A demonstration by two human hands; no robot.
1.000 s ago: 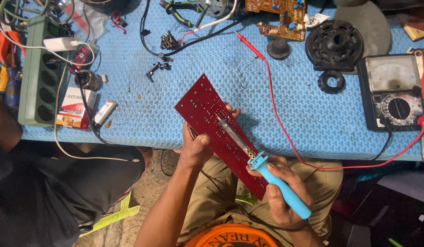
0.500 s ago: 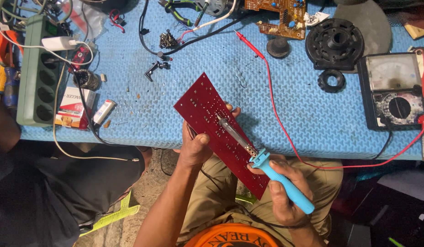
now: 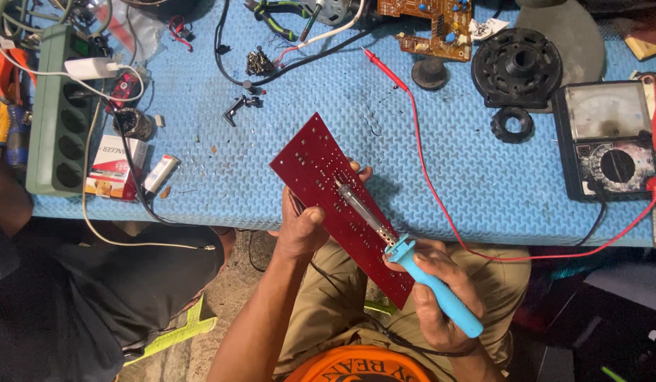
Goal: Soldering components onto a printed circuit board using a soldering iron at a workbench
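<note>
Blue foam-topped bench (image 3: 328,92) is pretty cluttered up top, with a green power strip (image 3: 56,113) at left and an analog multimeter (image 3: 607,138) at right, but the near edge is open. Long dark-red circuit board (image 3: 342,205), dotted with holes, hangs tilted over that edge above the lap, left hand (image 3: 300,230) pinching its side. Right hand (image 3: 437,293) is clenched round a blue-handled soldering iron (image 3: 413,265), tip resting on the board.

Left hand (image 3: 300,230): closed around the lower edge of a red circuit board (image 3: 321,177), which is held tilted over the table edge.
Right hand (image 3: 437,293): wrapped around the blue handle of a soldering iron (image 3: 413,265); its metal tip is laid on the board, pointed toward 10 o'clock.
Table (image 3: 342,99): covered by a blue mat.
Meter (image 3: 611,141): set at 2 o'clock from the board.
Power strip (image 3: 56,110): seen at 9 o'clock.
</note>
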